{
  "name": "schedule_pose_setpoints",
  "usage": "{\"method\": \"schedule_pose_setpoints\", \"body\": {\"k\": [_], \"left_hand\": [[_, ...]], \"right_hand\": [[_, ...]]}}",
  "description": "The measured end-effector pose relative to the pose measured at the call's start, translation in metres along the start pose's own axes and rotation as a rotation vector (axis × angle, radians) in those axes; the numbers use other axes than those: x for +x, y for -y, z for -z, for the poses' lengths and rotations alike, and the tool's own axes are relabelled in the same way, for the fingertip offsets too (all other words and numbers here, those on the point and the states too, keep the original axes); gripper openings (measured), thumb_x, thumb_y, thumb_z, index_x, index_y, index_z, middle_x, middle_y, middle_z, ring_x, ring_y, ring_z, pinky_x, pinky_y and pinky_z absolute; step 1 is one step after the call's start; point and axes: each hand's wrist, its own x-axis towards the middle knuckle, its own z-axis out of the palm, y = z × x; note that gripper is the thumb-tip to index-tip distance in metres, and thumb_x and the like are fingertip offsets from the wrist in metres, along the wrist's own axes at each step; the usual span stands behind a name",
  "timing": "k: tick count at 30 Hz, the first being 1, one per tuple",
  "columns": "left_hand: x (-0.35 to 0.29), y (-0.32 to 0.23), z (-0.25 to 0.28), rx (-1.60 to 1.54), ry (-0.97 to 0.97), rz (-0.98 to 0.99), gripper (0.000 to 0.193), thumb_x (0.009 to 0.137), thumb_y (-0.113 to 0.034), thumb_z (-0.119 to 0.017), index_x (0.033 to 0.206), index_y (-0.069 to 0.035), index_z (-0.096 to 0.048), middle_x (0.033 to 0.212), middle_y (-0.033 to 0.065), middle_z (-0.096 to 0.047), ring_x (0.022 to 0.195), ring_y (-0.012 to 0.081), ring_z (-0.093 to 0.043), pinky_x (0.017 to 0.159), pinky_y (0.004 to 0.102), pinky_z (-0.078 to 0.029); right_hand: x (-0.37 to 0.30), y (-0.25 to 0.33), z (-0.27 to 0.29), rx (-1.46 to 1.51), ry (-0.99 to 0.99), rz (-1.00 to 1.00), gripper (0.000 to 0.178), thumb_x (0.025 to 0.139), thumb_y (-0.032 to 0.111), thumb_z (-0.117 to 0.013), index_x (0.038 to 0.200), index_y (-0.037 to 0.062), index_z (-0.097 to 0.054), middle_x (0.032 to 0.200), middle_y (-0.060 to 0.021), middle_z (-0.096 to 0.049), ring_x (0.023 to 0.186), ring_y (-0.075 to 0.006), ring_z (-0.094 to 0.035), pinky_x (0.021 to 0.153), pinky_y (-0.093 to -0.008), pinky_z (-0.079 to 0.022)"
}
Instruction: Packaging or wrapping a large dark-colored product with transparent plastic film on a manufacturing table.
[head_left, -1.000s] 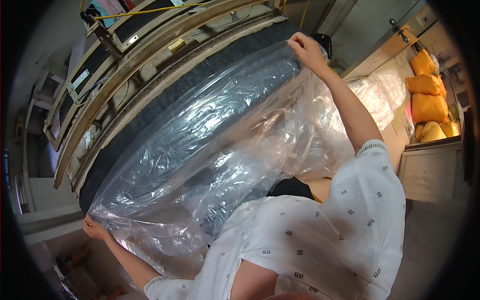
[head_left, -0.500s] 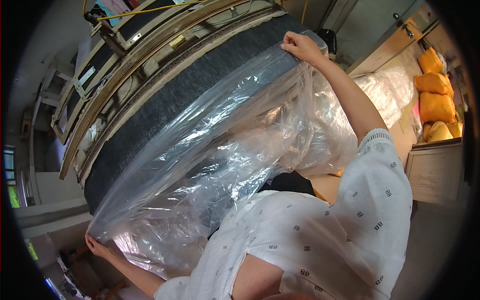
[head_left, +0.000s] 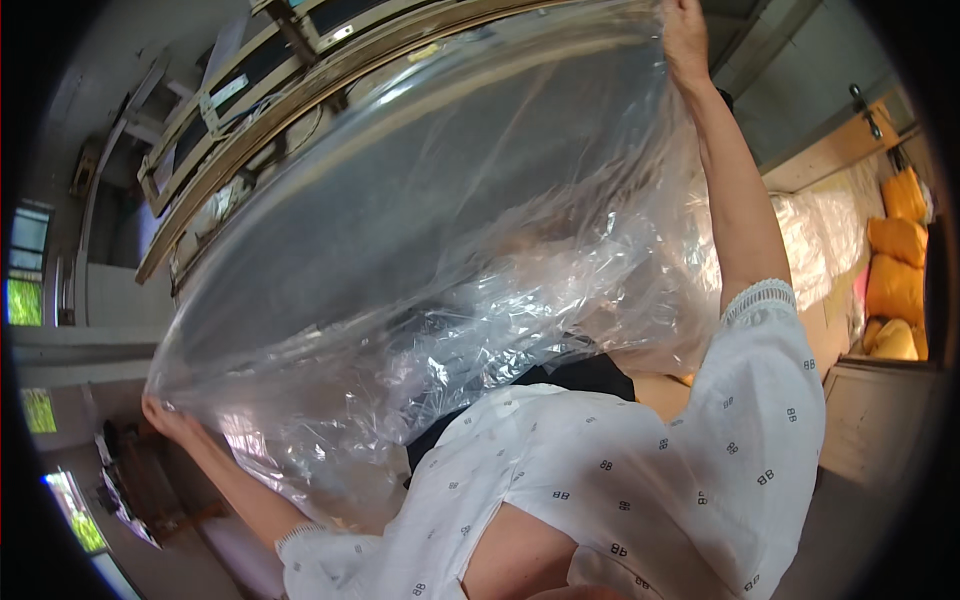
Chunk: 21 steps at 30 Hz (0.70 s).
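Holding one clear sheet point(head_left: 430, 210), two hands point(head_left: 168, 417) point(head_left: 686, 45) seemingly pinching.

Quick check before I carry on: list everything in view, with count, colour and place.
Plastic sheet: one, clear, stretched between both hands
Dark panel: one, blackish, seen through the sheet
Frame: one, cream and brown, upper left
Crumpled plastic: clear, beyond the right forearm; pieces uncountable
Bundles: several, orange to yellow, right edge
Cabinet: one, pale, below the bundles
Bright openings: at least three, whitish and green, left edge
Shirt: one, white with dark marks, lower centre
Left hand: one, bare, lower left, gripping sheet
Right hand: one, bare, top right, gripping sheet
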Motion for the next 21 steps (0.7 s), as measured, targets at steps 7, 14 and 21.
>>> {"method": "schedule_pose_setpoints", "body": {"k": [7, 14, 21], "left_hand": [[0.059, 0.129, -0.082, 0.462, 0.11, -0.312, 0.024, 0.088, -0.025, -0.056, 0.091, -0.002, -0.062, 0.085, 0.0043, -0.062, 0.078, 0.013, -0.054, 0.074, 0.0259, -0.043], [0.082, 0.116, -0.14, 0.523, 0.175, -0.132, 0.027, 0.085, -0.028, -0.059, 0.098, -0.006, -0.067, 0.094, 0.0036, -0.067, 0.084, 0.0119, -0.057, 0.077, 0.0256, -0.044], [0.109, 0.133, -0.147, 0.495, 0.162, -0.161, 0.033, 0.082, -0.031, -0.062, 0.094, 0.0, -0.065, 0.09, 0.0058, -0.066, 0.081, 0.0133, -0.057, 0.076, 0.0258, -0.044]], "right_hand": [[0.064, -0.169, -0.032, -0.093, -0.08, 0.204, 0.022, 0.082, 0.023, -0.058, 0.088, 0.0024, -0.061, 0.076, -0.0053, -0.061, 0.071, -0.0114, -0.057, 0.067, -0.0263, -0.045], [0.091, -0.169, -0.041, -0.291, -0.073, 0.346, 0.025, 0.079, 0.026, -0.061, 0.087, 0.0023, -0.063, 0.075, -0.008, -0.062, 0.071, -0.0158, -0.058, 0.068, -0.0284, -0.045], [0.1, -0.161, -0.053, -0.369, -0.108, 0.3, 0.029, 0.075, 0.03, -0.065, 0.085, 0.0032, -0.061, 0.08, -0.0103, -0.06, 0.073, -0.0234, -0.058, 0.069, -0.0327, -0.045]]}}
